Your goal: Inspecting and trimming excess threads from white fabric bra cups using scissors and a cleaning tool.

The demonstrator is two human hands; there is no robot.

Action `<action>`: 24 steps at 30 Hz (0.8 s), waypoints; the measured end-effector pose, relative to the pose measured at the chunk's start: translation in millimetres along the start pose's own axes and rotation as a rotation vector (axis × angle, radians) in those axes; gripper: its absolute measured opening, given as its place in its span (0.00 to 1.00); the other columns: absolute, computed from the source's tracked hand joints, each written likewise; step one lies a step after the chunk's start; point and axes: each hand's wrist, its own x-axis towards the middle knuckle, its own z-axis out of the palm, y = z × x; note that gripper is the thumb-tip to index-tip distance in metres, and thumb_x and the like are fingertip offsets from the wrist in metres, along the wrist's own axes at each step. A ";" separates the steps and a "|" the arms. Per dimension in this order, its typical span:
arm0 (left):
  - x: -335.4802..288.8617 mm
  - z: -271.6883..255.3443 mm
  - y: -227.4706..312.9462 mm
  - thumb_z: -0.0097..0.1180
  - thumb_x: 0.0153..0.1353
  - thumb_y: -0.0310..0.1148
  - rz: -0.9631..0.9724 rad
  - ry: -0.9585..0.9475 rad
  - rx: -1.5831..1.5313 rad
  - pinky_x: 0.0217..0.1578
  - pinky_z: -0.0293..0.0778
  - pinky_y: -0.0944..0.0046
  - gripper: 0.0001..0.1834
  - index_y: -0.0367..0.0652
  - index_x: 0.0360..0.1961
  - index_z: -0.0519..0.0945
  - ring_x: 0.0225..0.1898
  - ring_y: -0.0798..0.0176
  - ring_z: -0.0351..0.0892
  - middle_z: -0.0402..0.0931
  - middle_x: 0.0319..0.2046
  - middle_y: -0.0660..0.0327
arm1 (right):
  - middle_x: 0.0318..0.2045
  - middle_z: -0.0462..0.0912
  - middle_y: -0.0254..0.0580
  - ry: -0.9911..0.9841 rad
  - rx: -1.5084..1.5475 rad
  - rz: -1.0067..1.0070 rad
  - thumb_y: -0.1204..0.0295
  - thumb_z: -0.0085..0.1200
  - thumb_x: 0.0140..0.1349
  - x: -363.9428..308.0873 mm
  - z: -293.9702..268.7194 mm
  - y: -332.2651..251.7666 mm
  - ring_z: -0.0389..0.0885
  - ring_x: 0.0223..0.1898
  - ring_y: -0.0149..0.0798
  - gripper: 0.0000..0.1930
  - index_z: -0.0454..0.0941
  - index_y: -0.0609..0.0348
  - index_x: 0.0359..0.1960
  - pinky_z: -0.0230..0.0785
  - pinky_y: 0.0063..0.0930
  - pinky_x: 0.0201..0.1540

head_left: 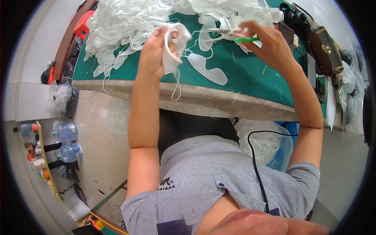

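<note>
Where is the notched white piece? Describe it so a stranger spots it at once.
Start at the green table, white pile at its far side. Nearer the front edge, right of the left hand, lies the piece. Unlike the heaped ones, it lies flat, its whole outline visible.

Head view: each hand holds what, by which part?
Left hand: a curled white fabric piece, by its left side. Right hand: silver-bladed, green-handled scissors, by the handles.

white pile (pixel 129 29) cut off above, scissors (pixel 226 33) partly hidden
</note>
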 end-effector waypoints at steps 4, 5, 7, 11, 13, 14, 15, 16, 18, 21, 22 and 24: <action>-15.0 1.1 21.8 0.49 0.67 0.40 0.024 0.228 -0.009 0.42 0.75 0.60 0.18 0.34 0.48 0.71 0.35 0.65 0.77 0.77 0.37 0.59 | 0.30 0.80 0.44 -0.368 0.070 0.090 0.74 0.62 0.51 -30.4 -5.6 -1.5 0.80 0.32 0.45 0.07 0.80 0.59 0.32 0.72 0.34 0.36; -20.5 5.8 27.3 0.51 0.66 0.40 0.038 0.166 -0.079 0.48 0.73 0.59 0.19 0.34 0.49 0.72 0.40 0.63 0.77 0.77 0.38 0.59 | 0.30 0.80 0.45 -0.441 0.070 0.122 0.74 0.61 0.51 -34.5 -4.1 -3.2 0.79 0.31 0.46 0.06 0.80 0.62 0.30 0.71 0.35 0.36; -31.4 36.9 31.1 0.54 0.64 0.37 0.129 0.254 0.033 0.51 0.70 0.60 0.18 0.35 0.49 0.72 0.42 0.62 0.77 0.78 0.38 0.58 | 0.28 0.79 0.48 -0.532 0.189 0.281 0.75 0.61 0.49 -49.1 0.7 1.8 0.78 0.31 0.49 0.09 0.80 0.64 0.32 0.70 0.36 0.37; -51.6 37.3 29.3 0.57 0.63 0.34 0.309 0.151 0.263 0.49 0.69 0.63 0.17 0.34 0.48 0.73 0.42 0.63 0.77 0.78 0.38 0.58 | 0.24 0.76 0.39 -0.259 0.428 0.259 0.73 0.56 0.59 -46.1 -9.5 -14.0 0.75 0.29 0.37 0.06 0.78 0.65 0.32 0.68 0.30 0.33; -61.1 46.0 22.2 0.57 0.62 0.31 0.324 0.122 0.307 0.43 0.70 0.67 0.16 0.33 0.47 0.75 0.41 0.67 0.75 0.78 0.39 0.58 | 0.23 0.74 0.36 -0.005 0.667 0.298 0.72 0.53 0.63 -46.7 -12.9 -25.7 0.74 0.29 0.32 0.08 0.77 0.66 0.31 0.66 0.26 0.32; -65.4 65.4 14.9 0.57 0.61 0.30 0.339 0.266 0.303 0.31 0.68 0.71 0.12 0.32 0.42 0.79 0.31 0.71 0.73 0.78 0.34 0.60 | 0.23 0.74 0.35 0.070 0.739 0.266 0.71 0.50 0.65 -46.8 -15.0 -29.9 0.72 0.29 0.29 0.10 0.75 0.67 0.29 0.64 0.23 0.31; -71.4 68.7 9.8 0.57 0.61 0.30 0.346 0.272 0.310 0.31 0.68 0.71 0.12 0.32 0.42 0.79 0.31 0.71 0.73 0.78 0.34 0.60 | 0.24 0.73 0.34 0.141 0.819 0.229 0.70 0.48 0.68 -47.0 -16.9 -35.3 0.70 0.29 0.26 0.13 0.74 0.67 0.26 0.62 0.20 0.30; -77.5 67.4 4.7 0.57 0.61 0.30 0.316 0.257 0.323 0.27 0.66 0.73 0.11 0.33 0.41 0.79 0.26 0.73 0.71 0.78 0.31 0.61 | 0.25 0.73 0.38 0.072 0.927 0.370 0.69 0.47 0.69 -49.7 -22.3 -47.7 0.70 0.27 0.28 0.15 0.71 0.66 0.24 0.61 0.19 0.29; -83.9 77.6 -5.5 0.57 0.61 0.30 0.255 0.273 0.336 0.19 0.60 0.76 0.10 0.32 0.38 0.80 0.18 0.75 0.66 0.77 0.25 0.64 | 0.26 0.74 0.38 0.148 0.887 0.177 0.70 0.48 0.68 -52.2 -12.3 -57.4 0.70 0.27 0.29 0.13 0.72 0.65 0.26 0.62 0.20 0.29; -86.2 90.0 -21.1 0.57 0.61 0.30 0.137 0.325 0.313 0.16 0.54 0.77 0.11 0.31 0.38 0.81 0.16 0.79 0.62 0.76 0.23 0.66 | 0.27 0.77 0.40 0.301 0.825 -0.102 0.76 0.56 0.60 -40.5 -0.6 -77.3 0.74 0.26 0.35 0.05 0.75 0.63 0.30 0.66 0.23 0.29; -86.7 90.7 -23.2 0.57 0.61 0.30 0.149 0.350 0.323 0.16 0.54 0.77 0.11 0.31 0.38 0.81 0.16 0.79 0.62 0.76 0.23 0.66 | 0.28 0.79 0.42 0.337 0.684 -0.207 0.78 0.59 0.57 -38.4 2.3 -80.6 0.76 0.27 0.37 0.05 0.75 0.64 0.31 0.68 0.24 0.29; -86.6 92.5 -27.4 0.57 0.61 0.31 0.129 0.284 0.294 0.15 0.52 0.77 0.11 0.32 0.39 0.82 0.15 0.81 0.59 0.76 0.22 0.67 | 0.33 0.81 0.47 0.380 0.482 -0.394 0.80 0.64 0.49 -35.1 8.8 -83.3 0.79 0.29 0.42 0.12 0.77 0.64 0.36 0.73 0.28 0.31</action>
